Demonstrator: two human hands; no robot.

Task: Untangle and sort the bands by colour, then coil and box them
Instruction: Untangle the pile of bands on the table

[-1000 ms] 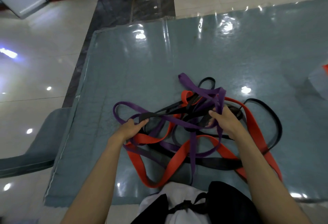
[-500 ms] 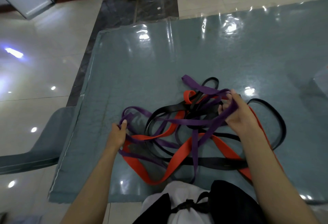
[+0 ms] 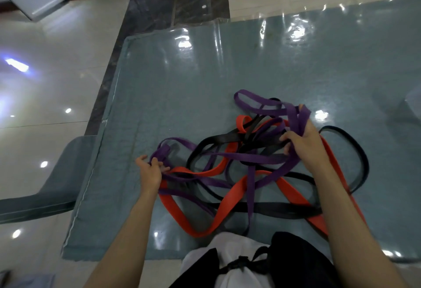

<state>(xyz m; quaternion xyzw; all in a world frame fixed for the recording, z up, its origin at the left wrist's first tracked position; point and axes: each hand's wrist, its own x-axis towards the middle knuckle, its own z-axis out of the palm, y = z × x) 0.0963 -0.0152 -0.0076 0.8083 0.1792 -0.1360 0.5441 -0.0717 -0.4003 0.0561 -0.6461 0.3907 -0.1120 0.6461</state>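
A tangle of flat bands lies on the teal table (image 3: pixel 205 78): purple bands (image 3: pixel 255 157), red bands (image 3: pixel 230 201) and black bands (image 3: pixel 355 151), all woven through each other. My left hand (image 3: pixel 149 170) grips a purple loop at the tangle's left edge. My right hand (image 3: pixel 303 141) holds several purple strands bunched in its curled fingers and lifts them above the pile on the right. A red band runs under my right forearm.
The table's left edge (image 3: pixel 91 173) and near edge are close to the pile. A grey chair (image 3: pixel 45 196) stands to the left. A pale box corner (image 3: pixel 413 105) shows at the far right. Glossy tiled floor (image 3: pixel 45 105) surrounds the table.
My left hand slid left from a black band to the purple loop at the tangle's edge. My right hand gathered purple strands and rose up and to the right, drawing them taut.
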